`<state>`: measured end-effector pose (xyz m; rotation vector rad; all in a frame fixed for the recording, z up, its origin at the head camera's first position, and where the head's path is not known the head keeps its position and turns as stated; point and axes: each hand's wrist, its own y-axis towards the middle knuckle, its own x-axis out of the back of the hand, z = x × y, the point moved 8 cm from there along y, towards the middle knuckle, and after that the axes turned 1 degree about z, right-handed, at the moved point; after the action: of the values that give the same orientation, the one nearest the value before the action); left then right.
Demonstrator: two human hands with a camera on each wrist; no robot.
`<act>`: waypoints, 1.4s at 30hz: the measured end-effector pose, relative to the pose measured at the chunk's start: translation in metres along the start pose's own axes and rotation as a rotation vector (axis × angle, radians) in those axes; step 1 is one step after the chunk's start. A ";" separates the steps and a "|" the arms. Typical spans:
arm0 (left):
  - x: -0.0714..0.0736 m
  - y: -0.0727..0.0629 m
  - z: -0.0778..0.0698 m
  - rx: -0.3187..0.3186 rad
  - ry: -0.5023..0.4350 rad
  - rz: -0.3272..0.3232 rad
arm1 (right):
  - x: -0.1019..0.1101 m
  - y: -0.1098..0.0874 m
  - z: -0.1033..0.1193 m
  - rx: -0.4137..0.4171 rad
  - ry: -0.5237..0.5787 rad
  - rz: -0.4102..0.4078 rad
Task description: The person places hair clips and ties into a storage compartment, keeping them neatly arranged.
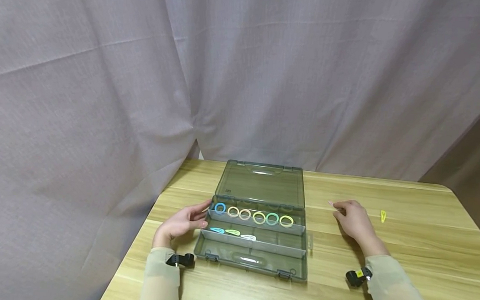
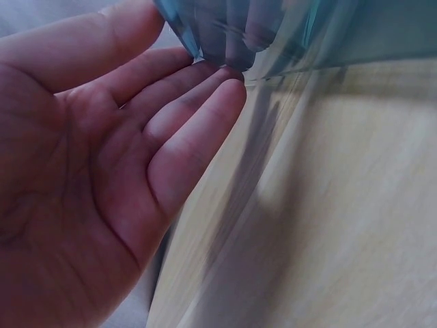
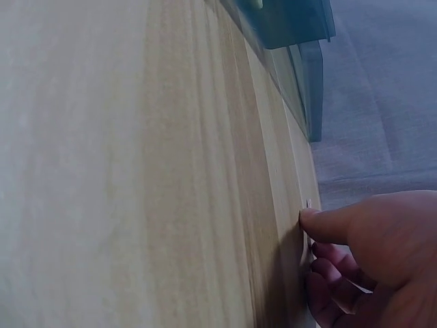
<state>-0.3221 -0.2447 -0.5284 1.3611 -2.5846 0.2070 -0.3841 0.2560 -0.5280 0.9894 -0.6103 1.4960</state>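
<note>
A dark translucent compartment box (image 1: 254, 259) lies on the table with its lid (image 1: 261, 182) tipped back. Its left wall is held by my left hand (image 1: 184, 221); the thumb lies at the rim and the fingers along the outer side. Several ring-shaped hair ties (image 1: 245, 214) stand in a row in the far compartment. The middle compartment holds a blue snap hair clip (image 1: 217, 230), a yellow-green one (image 1: 232, 232) and a white one (image 1: 248, 237). To the right of the box, my right hand (image 1: 353, 220) pinches a small pale pink hair clip (image 1: 330, 203), mostly hidden by the fingertips.
A yellow snap hair clip (image 1: 383, 216) lies on the wooden table (image 1: 423, 253), right of my right hand. A clear tab (image 1: 310, 242) sticks out from the box's right side. Behind the table hangs a grey curtain (image 1: 269, 78).
</note>
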 end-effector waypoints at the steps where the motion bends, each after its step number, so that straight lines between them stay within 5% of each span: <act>1: 0.000 0.000 0.000 0.000 -0.002 -0.002 | 0.001 0.000 0.000 0.001 0.001 -0.005; 25: -0.001 -0.003 0.003 -0.015 0.012 0.000 | 0.006 -0.001 -0.007 -0.072 0.028 -0.056; 42: 0.001 -0.001 0.000 -0.019 0.021 -0.009 | 0.011 0.000 -0.005 -0.046 0.001 -0.077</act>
<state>-0.3218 -0.2457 -0.5283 1.3569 -2.5562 0.1944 -0.3845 0.2662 -0.5217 0.9660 -0.5974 1.4086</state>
